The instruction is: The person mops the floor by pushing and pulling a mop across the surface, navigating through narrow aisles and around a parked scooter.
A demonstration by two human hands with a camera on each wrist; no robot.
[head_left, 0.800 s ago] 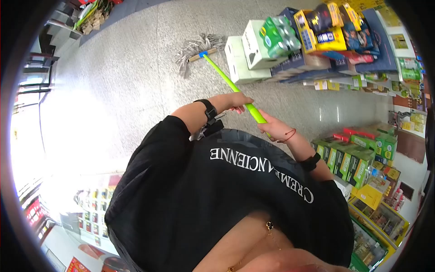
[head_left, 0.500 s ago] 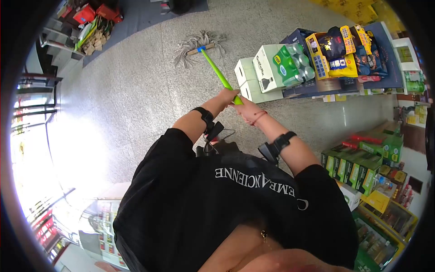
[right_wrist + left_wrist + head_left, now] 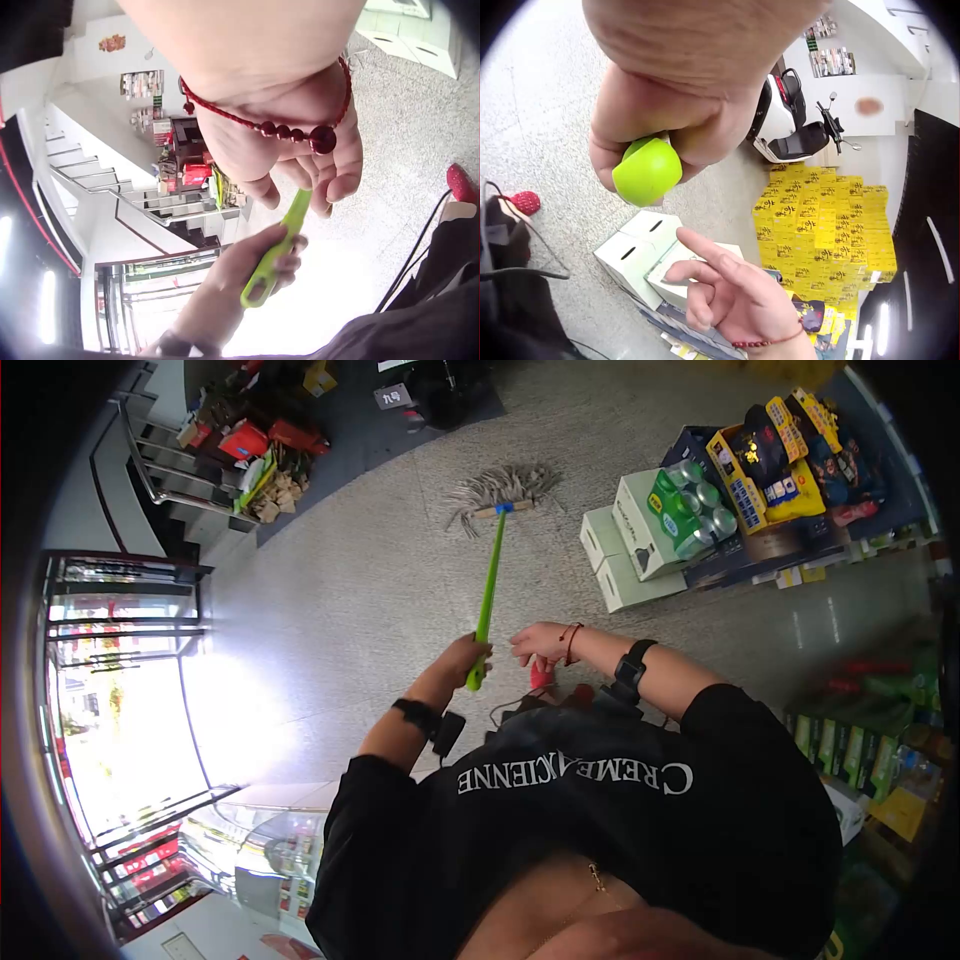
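Note:
The left hand (image 3: 463, 660) grips the green mop handle (image 3: 489, 585) close to its end; in the left wrist view the rounded handle end (image 3: 647, 172) pokes out of the curled fingers of the left hand (image 3: 675, 105). Beside it, the right hand (image 3: 543, 643), with a red bracelet, is off the handle, its fingers loosely bent. The right wrist view has the right hand (image 3: 292, 142) holding nothing, above the left hand (image 3: 247, 262) around the handle (image 3: 277, 251). The grey string mop head (image 3: 510, 485) lies spread on the floor, joined by a blue clamp (image 3: 504, 508).
Pale boxes (image 3: 628, 565) and a green-wrapped can pack (image 3: 690, 510) stand on the floor to the right, beside snack packs (image 3: 800, 460). Metal stair rails (image 3: 175, 470) and piled goods (image 3: 275, 490) are at upper left. A glass door (image 3: 130, 700) is at the left.
The right hand has let go of the handle, which both hands held before. The left hand has moved back towards the body, and the handle now points more straight ahead.

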